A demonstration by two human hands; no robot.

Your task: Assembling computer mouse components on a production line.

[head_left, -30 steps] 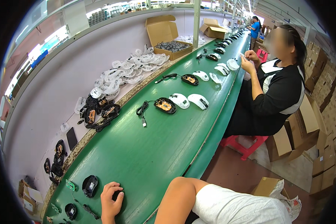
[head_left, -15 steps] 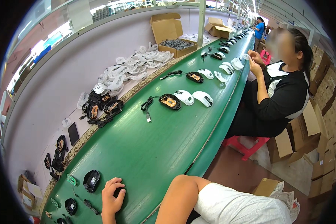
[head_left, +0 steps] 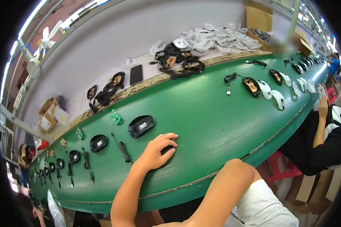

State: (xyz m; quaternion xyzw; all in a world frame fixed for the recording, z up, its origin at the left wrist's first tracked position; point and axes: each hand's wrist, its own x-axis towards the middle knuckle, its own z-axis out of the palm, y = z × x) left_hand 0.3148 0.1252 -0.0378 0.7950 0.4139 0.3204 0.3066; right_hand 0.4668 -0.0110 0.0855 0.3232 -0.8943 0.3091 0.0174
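One dark rounded piece sits under the person's left hand on the green counter, mostly covered by the palm. The fingers are curled closed over it, thumb on the near side, and a strip of black shows between thumb and forefinger. So it lies directly beneath the fingers, no gap to cross; which way its long axis runs I cannot tell. The left is the nearer hand; the right hand is out of my sight.

Just beyond the knuckles, a little to the left, lies an open black shell, its long axis slanting up toward the right. A black cable lies near the wrist, and past it are a second black shell and a green circuit board. Well off to the right sits a black base with an orange insert, with a white cover close beside it. Along the back are a dark phone and a heap of white shells.
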